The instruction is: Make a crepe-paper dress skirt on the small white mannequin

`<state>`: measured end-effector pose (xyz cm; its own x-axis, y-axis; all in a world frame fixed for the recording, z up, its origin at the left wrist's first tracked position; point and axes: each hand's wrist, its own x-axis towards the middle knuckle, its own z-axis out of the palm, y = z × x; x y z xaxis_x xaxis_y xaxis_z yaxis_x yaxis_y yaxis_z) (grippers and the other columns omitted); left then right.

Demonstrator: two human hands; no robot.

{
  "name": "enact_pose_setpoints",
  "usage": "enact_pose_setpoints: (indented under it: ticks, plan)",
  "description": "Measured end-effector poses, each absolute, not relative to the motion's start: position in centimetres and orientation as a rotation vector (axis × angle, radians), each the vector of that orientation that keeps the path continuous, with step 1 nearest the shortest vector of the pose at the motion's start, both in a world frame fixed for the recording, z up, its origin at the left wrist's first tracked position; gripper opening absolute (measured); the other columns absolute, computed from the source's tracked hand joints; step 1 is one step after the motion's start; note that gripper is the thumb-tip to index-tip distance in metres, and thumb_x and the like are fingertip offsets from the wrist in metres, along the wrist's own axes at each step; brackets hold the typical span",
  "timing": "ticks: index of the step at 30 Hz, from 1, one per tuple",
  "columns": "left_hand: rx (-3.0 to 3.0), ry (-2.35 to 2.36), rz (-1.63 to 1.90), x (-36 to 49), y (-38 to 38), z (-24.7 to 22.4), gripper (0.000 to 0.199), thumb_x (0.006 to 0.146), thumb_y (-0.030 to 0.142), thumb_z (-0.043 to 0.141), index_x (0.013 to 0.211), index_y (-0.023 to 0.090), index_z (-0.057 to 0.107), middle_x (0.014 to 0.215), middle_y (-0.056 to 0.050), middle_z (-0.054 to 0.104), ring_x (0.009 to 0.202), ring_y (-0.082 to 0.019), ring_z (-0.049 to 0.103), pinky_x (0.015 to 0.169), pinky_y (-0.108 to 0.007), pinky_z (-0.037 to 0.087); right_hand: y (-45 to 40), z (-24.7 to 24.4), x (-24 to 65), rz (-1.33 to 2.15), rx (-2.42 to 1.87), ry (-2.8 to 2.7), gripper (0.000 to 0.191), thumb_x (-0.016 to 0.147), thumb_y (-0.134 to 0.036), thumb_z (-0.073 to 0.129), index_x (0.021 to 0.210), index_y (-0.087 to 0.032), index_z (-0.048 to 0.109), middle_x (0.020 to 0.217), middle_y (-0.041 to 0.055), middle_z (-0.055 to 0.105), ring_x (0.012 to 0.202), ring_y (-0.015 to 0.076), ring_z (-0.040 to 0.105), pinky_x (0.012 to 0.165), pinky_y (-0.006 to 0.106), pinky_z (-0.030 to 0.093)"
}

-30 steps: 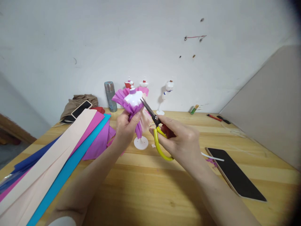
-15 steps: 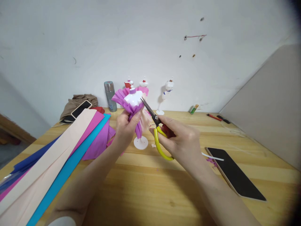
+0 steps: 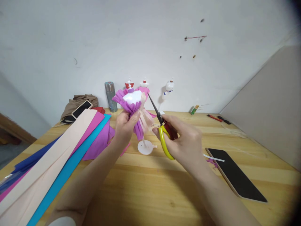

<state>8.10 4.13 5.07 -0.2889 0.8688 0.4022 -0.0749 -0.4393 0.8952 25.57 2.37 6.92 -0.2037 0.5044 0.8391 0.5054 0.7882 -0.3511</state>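
The left hand (image 3: 127,127) is closed around purple paper (image 3: 139,130) gathered at the waist of a white dress form (image 3: 132,97), hiding that waist. The form is near the table's middle; whether its round base (image 3: 145,149) touches the table (image 3: 150,191) is hard to tell. The right hand (image 3: 184,138) grips yellow-handled scissors (image 3: 162,130), its fingers covering part of the handles; the blades point upward, apart from the purple paper. Which form the pale paper (image 3: 146,121) beside it belongs to is unclear. Other dress forms (image 3: 144,84) behind are partly blocked from view. Paper strips (image 3: 47,166) run out of frame at lower left, near blurred clear plastic (image 3: 6,179). By the wall stands a capped flask (image 3: 110,97), its contents out of sight.
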Motion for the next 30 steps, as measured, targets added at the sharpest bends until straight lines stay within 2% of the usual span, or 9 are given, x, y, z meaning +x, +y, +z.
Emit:
enact_pose_setpoints:
  ticks: [4,9,15,21,26,30]
  plan:
    - [1.132,0.902,1.729,8.2,4.3,5.4,0.035,0.075,0.047,0.076,0.088,0.016,0.067,0.074,-0.004,0.069,0.070,-0.019,0.066,0.063,-0.029,0.051,2.2,7.1,25.6,0.010,-0.766,-1.845,0.013,0.085,-0.029,0.064,0.089,-0.017,0.068,0.058,-0.0035,0.053,0.046,0.0080,0.043,0.046,0.021,0.037]
    - [1.077,0.796,1.653,8.1,4.3,5.7,0.038,0.071,0.048,0.080,0.084,0.016,0.064,0.071,-0.005,0.069,0.072,-0.022,0.070,0.065,-0.032,0.053,2.4,7.0,25.8,0.016,-0.786,-1.846,0.014,0.085,-0.028,0.063,0.094,-0.018,0.068,0.059,-0.0033,0.056,0.045,0.0080,0.042,0.045,0.022,0.036]
    - [1.056,0.724,1.584,8.0,4.1,6.1,0.040,0.069,0.048,0.081,0.088,0.015,0.065,0.082,-0.010,0.075,0.089,-0.029,0.074,0.078,-0.038,0.057,2.6,6.9,26.0,0.049,-0.831,-1.821,0.018,0.086,-0.032,0.064,0.099,-0.020,0.070,0.065,-0.0004,0.062,0.050,0.0112,0.050,0.048,0.025,0.041]
    - [1.051,0.672,1.548,8.1,4.0,6.3,0.044,0.066,0.048,0.084,0.089,0.015,0.066,0.086,-0.010,0.075,0.093,-0.029,0.073,0.083,-0.039,0.057,2.5,7.3,26.2,0.026,-0.822,-1.785,0.018,0.085,-0.029,0.064,0.100,-0.021,0.068,0.066,0.0001,0.062,0.051,0.0127,0.052,0.049,0.026,0.043]
    - [1.057,0.766,1.613,8.2,4.2,5.5,0.041,0.068,0.047,0.083,0.090,0.016,0.067,0.082,-0.007,0.073,0.082,-0.024,0.072,0.073,-0.035,0.055,2.0,7.5,26.0,-0.018,-0.787,-1.860,0.024,0.082,-0.030,0.067,0.103,-0.019,0.066,0.069,0.0007,0.063,0.050,0.0119,0.050,0.048,0.027,0.042]
    - [1.103,0.813,1.660,8.1,4.2,5.1,0.036,0.072,0.045,0.081,0.088,0.016,0.067,0.077,-0.004,0.070,0.069,-0.018,0.066,0.061,-0.028,0.050,2.1,7.0,25.8,-0.066,-0.756,-1.883,0.033,0.077,-0.018,0.062,0.109,-0.017,0.066,0.072,0.0013,0.066,0.052,0.0119,0.052,0.050,0.026,0.043]
